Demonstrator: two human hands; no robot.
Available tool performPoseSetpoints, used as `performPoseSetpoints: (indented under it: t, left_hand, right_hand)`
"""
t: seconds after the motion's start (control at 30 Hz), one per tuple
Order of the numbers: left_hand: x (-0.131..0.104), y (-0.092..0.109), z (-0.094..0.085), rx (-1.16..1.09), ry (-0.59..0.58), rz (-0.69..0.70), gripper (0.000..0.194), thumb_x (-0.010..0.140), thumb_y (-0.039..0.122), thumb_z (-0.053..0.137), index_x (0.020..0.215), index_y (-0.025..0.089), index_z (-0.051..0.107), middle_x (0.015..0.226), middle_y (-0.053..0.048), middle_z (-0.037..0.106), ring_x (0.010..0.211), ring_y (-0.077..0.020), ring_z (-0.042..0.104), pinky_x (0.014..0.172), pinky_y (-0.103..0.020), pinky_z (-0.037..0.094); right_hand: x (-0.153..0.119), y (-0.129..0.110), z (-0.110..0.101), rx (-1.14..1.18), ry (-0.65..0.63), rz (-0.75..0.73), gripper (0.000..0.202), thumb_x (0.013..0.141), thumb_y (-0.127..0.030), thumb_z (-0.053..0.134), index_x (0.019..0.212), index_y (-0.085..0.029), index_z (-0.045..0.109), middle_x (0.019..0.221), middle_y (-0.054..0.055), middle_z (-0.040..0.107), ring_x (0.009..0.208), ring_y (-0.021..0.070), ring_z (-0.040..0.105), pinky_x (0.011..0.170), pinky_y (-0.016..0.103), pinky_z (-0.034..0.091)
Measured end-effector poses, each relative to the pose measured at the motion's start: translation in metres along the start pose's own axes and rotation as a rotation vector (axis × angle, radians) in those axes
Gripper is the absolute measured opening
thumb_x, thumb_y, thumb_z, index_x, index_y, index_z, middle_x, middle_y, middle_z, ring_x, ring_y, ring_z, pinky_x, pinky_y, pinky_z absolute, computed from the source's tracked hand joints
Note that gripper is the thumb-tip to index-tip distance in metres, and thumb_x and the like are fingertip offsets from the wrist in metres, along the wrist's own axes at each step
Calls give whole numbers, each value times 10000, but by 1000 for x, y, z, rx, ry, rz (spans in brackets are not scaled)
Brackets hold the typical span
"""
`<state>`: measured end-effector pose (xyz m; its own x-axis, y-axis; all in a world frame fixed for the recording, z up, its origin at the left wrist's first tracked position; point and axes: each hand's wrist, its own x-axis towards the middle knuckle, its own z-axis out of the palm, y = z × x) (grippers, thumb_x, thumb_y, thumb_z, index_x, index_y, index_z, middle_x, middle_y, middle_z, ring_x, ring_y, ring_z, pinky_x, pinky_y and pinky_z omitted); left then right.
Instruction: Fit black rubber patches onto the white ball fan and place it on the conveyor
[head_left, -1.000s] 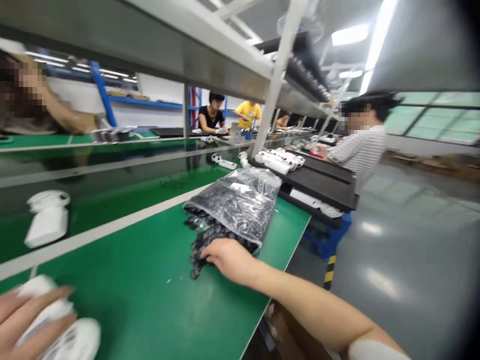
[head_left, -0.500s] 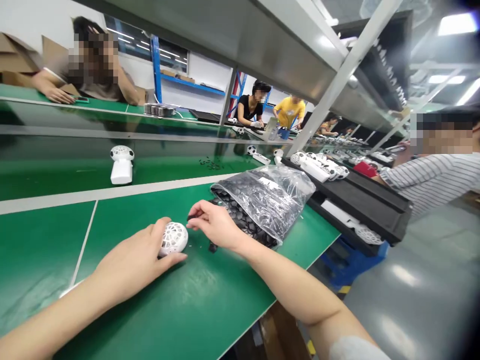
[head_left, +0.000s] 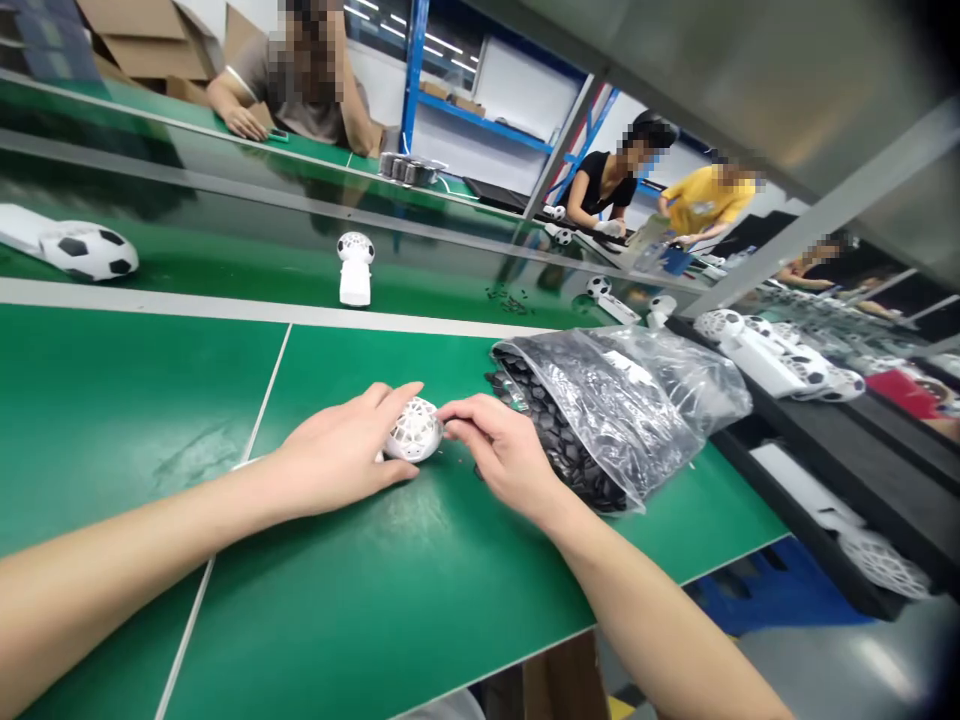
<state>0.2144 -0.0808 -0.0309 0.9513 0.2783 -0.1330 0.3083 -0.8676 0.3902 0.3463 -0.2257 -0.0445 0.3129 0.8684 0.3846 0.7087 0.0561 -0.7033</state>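
My left hand [head_left: 352, 440] is closed round a white football-patterned housing [head_left: 415, 430] with an openwork round head, resting on the green table [head_left: 360, 620]. Part of the housing lies under that hand. At the housing's right edge, my right hand [head_left: 502, 445] pinches a small black piece [head_left: 450, 421], mostly covered by the fingertips. Just beyond the right hand lies a clear plastic bag [head_left: 622, 400], its mouth towards me, full of small black pieces [head_left: 555, 430].
Finished-looking football housings stand on the conveyor [head_left: 285, 270], one of them white and black [head_left: 355, 270]. Black trays [head_left: 847, 430] with white housings [head_left: 780, 355] flank the table on the right. Loose black bits [head_left: 510, 297] lie on the belt. Several co-workers sit or stand beyond.
My right hand has moved from beside the bag's mouth to the housing's edge, bringing the black piece there. The left hand still holds the housing. The camera view has turned left.
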Motion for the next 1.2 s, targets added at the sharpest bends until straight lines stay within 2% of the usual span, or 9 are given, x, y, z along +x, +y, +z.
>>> performPoseSetpoints:
  t: [0.13, 0.3, 0.4, 0.53, 0.73, 0.83, 0.97, 1.07, 1.2]
  left_hand:
    - [0, -3, -5, 40, -14, 3, 709, 730, 435, 508, 1373, 265, 261, 1241, -82, 459, 909, -265, 593, 686, -329, 463]
    - [1, -7, -1, 15, 32, -6, 701, 712, 488, 514, 1347, 285, 297, 1225, -69, 470, 898, -261, 593, 675, -318, 457]
    - [2, -10, 4, 4, 60, 9, 740, 704, 561, 512, 1354, 290, 284, 1233, -69, 469, 911, -268, 589, 680, -319, 450]
    - [1, -10, 5, 2, 78, 17, 789, 673, 638, 518, 1345, 285, 304, 1233, -65, 481, 919, -277, 585, 676, -324, 446]
    - [0, -3, 0, -11, 62, 0, 711, 720, 652, 454, 1302, 251, 381, 1191, -79, 518, 913, -281, 585, 698, -343, 446]
    - [0, -4, 0, -8, 70, 9, 686, 726, 643, 451, 1287, 252, 393, 1177, -80, 527, 889, -276, 591, 691, -340, 446]
    - [1, -5, 2, -42, 75, 12, 649, 727, 614, 478, 1271, 269, 400, 1174, -68, 536, 901, -272, 589, 696, -341, 451]
    - [1, -5, 1, -89, 69, 20, 603, 731, 564, 504, 1252, 272, 423, 1162, -63, 545, 934, -267, 578, 729, -345, 454]
    - [2, -4, -1, -132, 77, 36, 585, 712, 542, 532, 1226, 276, 448, 1132, -54, 560, 940, -262, 575, 743, -338, 450]
  right_hand:
    - [-2, 2, 0, 167, 48, 138, 105, 930, -247, 417, 955, -194, 505, 873, 21, 632, 791, 130, 640, 705, 263, 526]
    - [-3, 1, -1, -22, 87, -6, 63, 871, -236, 533, 858, -200, 584, 875, 27, 616, 840, 156, 583, 764, 302, 482]
    - [-4, -2, 3, -1, 19, 25, 47, 829, -242, 604, 812, -198, 605, 763, -1, 614, 704, 132, 565, 674, 265, 469]
    - [-5, -5, 11, 32, -57, -2, 40, 804, -211, 631, 771, -193, 617, 778, -2, 595, 765, 134, 560, 734, 270, 453]
    - [-5, -3, 21, 37, 42, 15, 99, 782, -229, 646, 727, -193, 572, 846, 16, 497, 869, 156, 512, 820, 317, 438]
    - [-5, 0, 23, 39, 75, 53, 156, 753, -254, 666, 811, -197, 532, 963, 44, 500, 983, 189, 491, 828, 333, 454]
    - [-5, 6, 25, 184, -7, 169, 475, 748, -300, 673, 1145, -217, 426, 1247, 96, 450, 1152, 222, 451, 892, 358, 461]
    - [-4, 7, 26, 300, -103, 201, 523, 794, -276, 626, 1240, -209, 361, 1243, 88, 492, 1100, 193, 515, 936, 348, 443]
    - [-3, 5, 27, 275, -96, 202, 482, 773, -255, 643, 1191, -195, 411, 1188, 81, 535, 1059, 195, 536, 855, 322, 477]
